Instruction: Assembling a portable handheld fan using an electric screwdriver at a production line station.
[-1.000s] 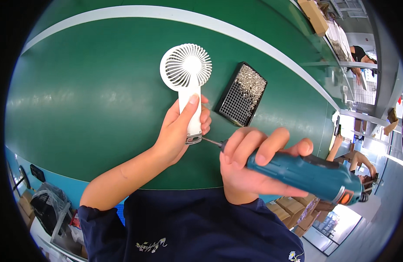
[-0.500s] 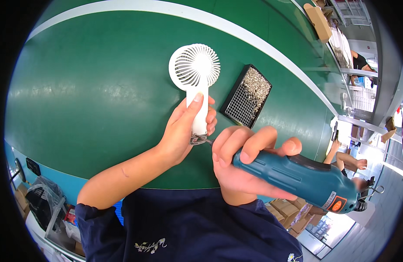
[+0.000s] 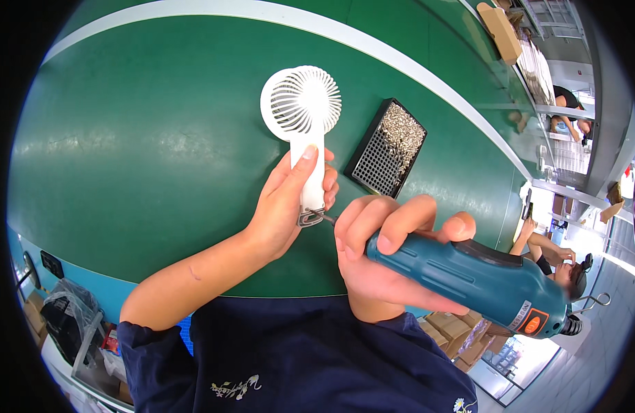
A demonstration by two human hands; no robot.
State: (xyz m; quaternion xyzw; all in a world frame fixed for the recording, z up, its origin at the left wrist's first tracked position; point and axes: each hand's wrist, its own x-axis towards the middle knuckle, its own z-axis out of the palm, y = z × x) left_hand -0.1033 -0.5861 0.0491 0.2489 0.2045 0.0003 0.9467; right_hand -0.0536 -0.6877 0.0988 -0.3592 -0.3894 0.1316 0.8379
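1. The left hand was wrapped around the white handle of a small handheld fan, thumb laid up along the front of the handle and fingers curled behind it, pinching it firmly. That grip seemed meant to keep the fan steady against the push of a tool.

2. The right hand was closed tight around the body of a teal electric screwdriver, fingers pressed over the top and thumb beneath. It was held nearly level, pointing left, so its thin bit met the bottom end of the fan's handle.

3. At that bottom end sat a small grey metal loop or clip, just where the bit touched. Whether a screw was there, I could not tell.

4. The fan was held a little above the green table, in the middle of the scene, its head pointing away from the person. It looked clean and white, with a round slatted grille and a pale hub in the centre.

5. Just right of the fan, a black gridded tray lay on the table, its far end heaped with small silvery screws, close enough for an easy reach.

6. Far right, another person sat beyond the table's edge, and a cardboard box stood at the far corner.
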